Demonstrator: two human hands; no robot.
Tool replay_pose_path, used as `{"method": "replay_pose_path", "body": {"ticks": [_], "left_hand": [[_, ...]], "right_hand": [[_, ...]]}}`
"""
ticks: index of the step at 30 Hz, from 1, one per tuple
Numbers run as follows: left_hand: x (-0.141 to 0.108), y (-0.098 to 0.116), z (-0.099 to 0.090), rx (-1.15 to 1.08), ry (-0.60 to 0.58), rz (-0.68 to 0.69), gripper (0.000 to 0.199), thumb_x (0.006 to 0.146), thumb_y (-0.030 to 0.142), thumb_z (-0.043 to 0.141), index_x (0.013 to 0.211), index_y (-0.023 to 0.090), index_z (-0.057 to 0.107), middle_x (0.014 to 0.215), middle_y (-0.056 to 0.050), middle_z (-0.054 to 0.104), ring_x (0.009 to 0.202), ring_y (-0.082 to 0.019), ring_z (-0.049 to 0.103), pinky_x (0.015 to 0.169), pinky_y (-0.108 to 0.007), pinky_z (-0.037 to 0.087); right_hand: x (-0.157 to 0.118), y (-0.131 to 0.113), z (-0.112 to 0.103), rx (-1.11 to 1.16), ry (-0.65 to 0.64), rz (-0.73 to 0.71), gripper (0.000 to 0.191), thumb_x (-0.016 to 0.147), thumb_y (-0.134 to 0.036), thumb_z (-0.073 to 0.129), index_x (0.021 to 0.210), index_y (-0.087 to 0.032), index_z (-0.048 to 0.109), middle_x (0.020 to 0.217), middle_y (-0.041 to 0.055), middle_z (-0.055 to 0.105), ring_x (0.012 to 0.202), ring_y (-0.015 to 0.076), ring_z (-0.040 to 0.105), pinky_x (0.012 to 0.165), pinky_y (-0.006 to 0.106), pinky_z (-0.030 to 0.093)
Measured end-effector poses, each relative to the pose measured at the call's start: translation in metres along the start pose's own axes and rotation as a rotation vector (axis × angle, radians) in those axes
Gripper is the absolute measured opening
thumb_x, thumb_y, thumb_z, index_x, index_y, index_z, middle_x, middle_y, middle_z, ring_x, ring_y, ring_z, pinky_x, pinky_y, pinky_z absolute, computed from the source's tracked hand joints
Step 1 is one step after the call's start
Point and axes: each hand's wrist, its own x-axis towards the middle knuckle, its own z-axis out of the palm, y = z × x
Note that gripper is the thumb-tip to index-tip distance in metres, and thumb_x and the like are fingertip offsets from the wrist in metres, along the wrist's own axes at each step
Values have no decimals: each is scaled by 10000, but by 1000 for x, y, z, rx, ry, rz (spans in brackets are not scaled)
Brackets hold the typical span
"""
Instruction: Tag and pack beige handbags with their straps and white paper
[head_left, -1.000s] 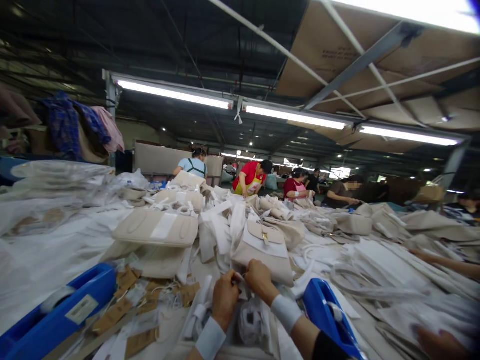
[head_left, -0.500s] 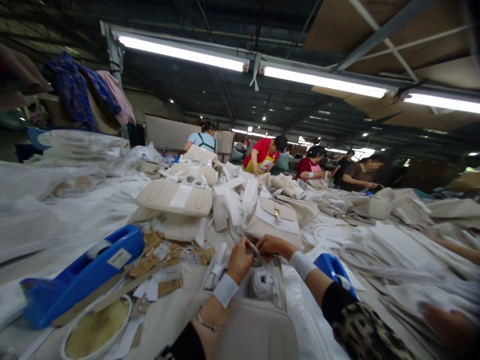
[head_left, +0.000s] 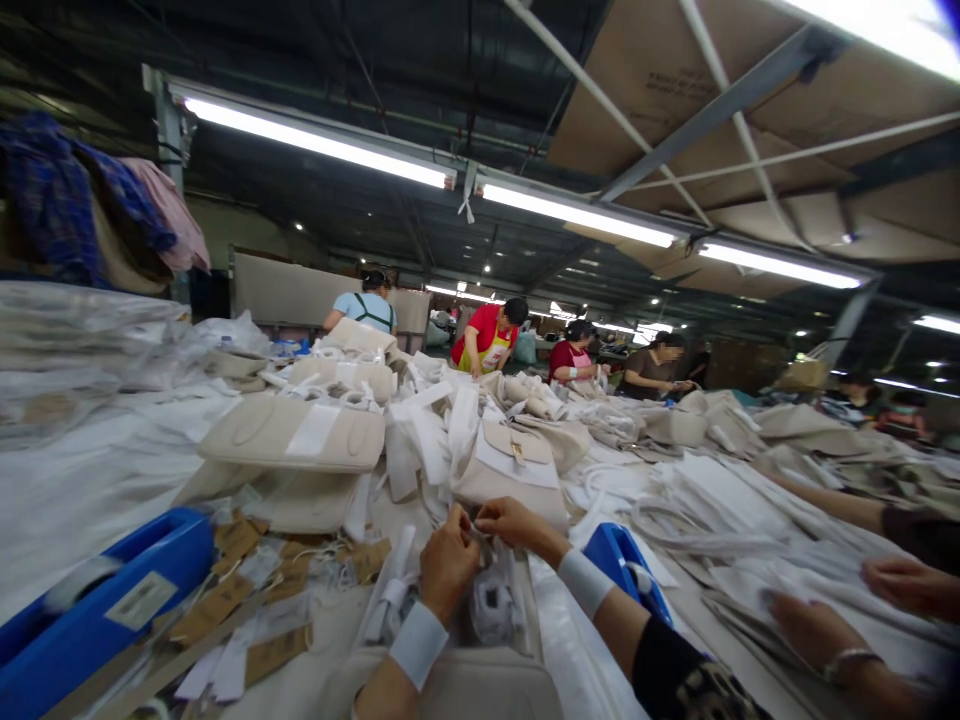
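Observation:
A beige bag (head_left: pixel 465 685) lies open before me, with wrapped white bundles (head_left: pixel 495 605) inside it. Over its far edge, my left hand (head_left: pixel 448 562) is closed in a pinch; what its fingertips grip is too small to make out. My right hand (head_left: pixel 517 524) meets it from the right, fingers also pinched near the same spot, their contents hidden. Both wrists wear pale bands. Just beyond my hands sits a beige bag with a gold clasp (head_left: pixel 517 453).
Blue tape dispensers stand at left (head_left: pixel 142 600) and right (head_left: pixel 628 570). Brown tags (head_left: pixel 277 652) lie beside the left one. A beige bag (head_left: pixel 292 435) tops a pile. Another person's hands (head_left: pixel 817 630) reach in at right. Several people work across the table.
The view has turned right, so the table and bags appear farther left. My hands remain together over the bag. More of another person's hands and arms shows at the right.

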Motion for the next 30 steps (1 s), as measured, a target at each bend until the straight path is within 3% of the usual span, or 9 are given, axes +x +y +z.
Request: {"method": "replay_pose_path", "body": {"ticks": [4, 8, 13, 16, 20, 23, 26, 30], "left_hand": [[0, 2, 1, -46, 52, 106, 146, 756, 127, 514, 861, 229, 518, 765, 2, 641, 764, -181, 628, 644, -247, 333], [7, -4, 5, -324, 50, 165, 117, 731, 141, 492, 818, 219, 500, 686, 25, 586, 675, -150, 593, 654, -237, 385], [18, -12, 4, -910, 6, 16, 216, 659, 280, 578, 831, 214, 467, 620, 48, 587, 610, -159, 598, 608, -249, 466], [16, -10, 0, -1068, 31, -55, 300, 628, 310, 647, 848, 203, 473, 641, 36, 634, 588, -146, 603, 586, -238, 471], [11, -6, -4, -1107, 82, -118, 312, 642, 315, 646, 872, 196, 471, 652, 24, 657, 530, -120, 585, 561, -227, 460], [12, -9, -2, -1103, 114, -186, 328, 680, 338, 612, 938, 191, 472, 711, 8, 679, 492, -112, 584, 543, -234, 462], [14, -13, 1, -1111, 135, -238, 351, 704, 337, 584, 1001, 177, 489, 736, -5, 689, 484, -115, 602, 530, -230, 459], [16, -15, 2, -1119, 164, -277, 449, 712, 292, 587, 1129, 156, 492, 666, 8, 670, 512, -140, 650, 520, -211, 448]], "right_hand": [[-13, 0, 10, 190, 158, -93, 130, 662, -234, 726, 690, -157, 626, 570, -58, 560, 567, 86, 469, 558, 203, 345], [-21, 5, 9, 449, 112, -101, 183, 648, -296, 684, 752, -149, 657, 662, 0, 640, 622, 125, 554, 635, 251, 422], [-31, 4, 5, 714, -15, -144, 463, 439, -289, 781, 872, -151, 690, 933, 91, 721, 898, 236, 666, 847, 357, 485], [-32, 5, 13, 769, 1, -154, 490, 411, -286, 836, 863, -158, 695, 907, 77, 725, 891, 235, 675, 885, 367, 481], [-29, 12, 23, 758, 83, -116, 461, 542, -449, 834, 861, -157, 674, 819, 46, 700, 779, 189, 668, 722, 303, 507], [-25, 17, 24, 693, 127, -78, 475, 628, -554, 768, 855, -162, 624, 661, -17, 621, 551, 113, 570, 493, 222, 414], [-22, 19, 25, 568, 164, -65, 422, 659, -540, 734, 790, -175, 566, 484, -86, 487, 398, 70, 423, 401, 193, 299], [-15, 19, 30, 368, 209, -75, 293, 678, -436, 680, 688, -191, 519, 400, -92, 454, 337, 74, 379, 361, 198, 265]]}}
